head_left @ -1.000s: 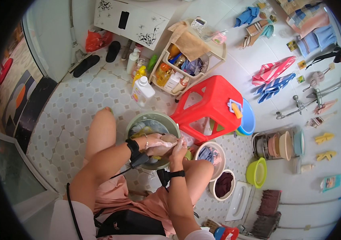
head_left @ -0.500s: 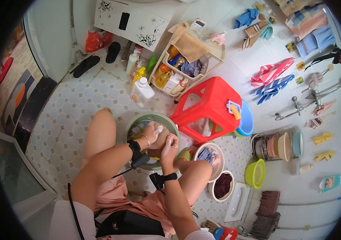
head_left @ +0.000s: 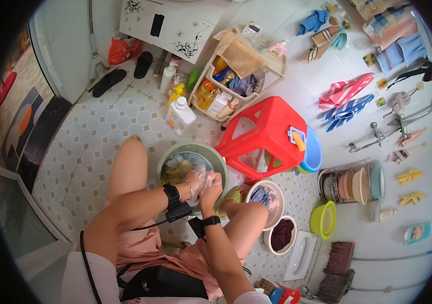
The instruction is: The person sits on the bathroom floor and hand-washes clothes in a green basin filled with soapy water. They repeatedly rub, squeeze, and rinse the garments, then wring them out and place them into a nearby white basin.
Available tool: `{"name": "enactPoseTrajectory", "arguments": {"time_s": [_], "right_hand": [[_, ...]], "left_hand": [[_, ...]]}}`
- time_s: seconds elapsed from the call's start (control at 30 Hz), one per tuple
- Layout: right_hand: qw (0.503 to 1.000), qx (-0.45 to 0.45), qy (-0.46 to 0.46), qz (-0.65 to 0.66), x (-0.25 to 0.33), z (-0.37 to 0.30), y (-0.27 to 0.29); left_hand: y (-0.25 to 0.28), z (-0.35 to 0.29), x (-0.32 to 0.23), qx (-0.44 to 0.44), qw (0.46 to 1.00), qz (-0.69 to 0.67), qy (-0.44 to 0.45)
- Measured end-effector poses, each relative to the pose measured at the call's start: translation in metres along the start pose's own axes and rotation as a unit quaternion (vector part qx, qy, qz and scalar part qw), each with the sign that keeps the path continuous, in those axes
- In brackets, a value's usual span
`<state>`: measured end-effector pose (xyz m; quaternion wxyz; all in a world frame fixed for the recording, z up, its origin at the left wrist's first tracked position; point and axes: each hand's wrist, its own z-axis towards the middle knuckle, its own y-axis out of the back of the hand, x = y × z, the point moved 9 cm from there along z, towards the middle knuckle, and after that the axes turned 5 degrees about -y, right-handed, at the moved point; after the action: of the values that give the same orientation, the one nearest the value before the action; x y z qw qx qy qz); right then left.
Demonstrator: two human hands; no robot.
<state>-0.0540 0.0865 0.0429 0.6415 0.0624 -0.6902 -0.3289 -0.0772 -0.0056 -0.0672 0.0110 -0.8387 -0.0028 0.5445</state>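
A grey-green basin [head_left: 166, 152] between my knees holds water and soaked yellow and grey laundry [head_left: 178, 171]. Over its right side my left hand [head_left: 194, 181] and my right hand [head_left: 211, 187] are pressed together, fingers closed. The tan cloth they grip is bunched up and almost wholly hidden by them. Whitish suds and motion blur cover the fingers of the left hand. Both wrists carry black straps with small box-shaped devices.
Right of the basin stands a red plastic stool [head_left: 271, 121]. Two pale tubs, one with blue and pink clothes [head_left: 261, 196], one with a dark red garment [head_left: 282, 235], sit by my right leg. A white detergent bottle [head_left: 179, 116] and a shelf cart [head_left: 261, 63] are beyond the basin.
The hands were slightly apart with the tan cloth spread between them; now they are together, the cloth bunched. The left hand has moved right and nearer, uncovering laundry in the basin.
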Motion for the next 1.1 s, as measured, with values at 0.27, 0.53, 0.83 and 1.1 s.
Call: {"name": "enactPoseTrajectory", "arguments": {"time_s": [0.27,0.53,0.83,1.1], "right_hand": [[0.999,0.024,0.049,0.005,0.006,-0.006,-0.002],[0.748,0.214,-0.428,0.461,-0.095,-0.004,-0.048],[0.798,0.192,-0.35,0.452,-0.084,0.016,-0.021],[0.99,0.101,-0.049,0.087,-0.01,-0.007,-0.005]], "left_hand": [[0.003,-0.012,-0.027,0.019,0.994,-0.098,-0.038],[-0.005,-0.027,-0.059,0.061,0.991,0.014,-0.118],[0.004,0.003,-0.026,0.075,0.978,0.169,-0.1],[0.009,0.006,-0.013,-0.02,0.999,-0.038,0.0]]}}
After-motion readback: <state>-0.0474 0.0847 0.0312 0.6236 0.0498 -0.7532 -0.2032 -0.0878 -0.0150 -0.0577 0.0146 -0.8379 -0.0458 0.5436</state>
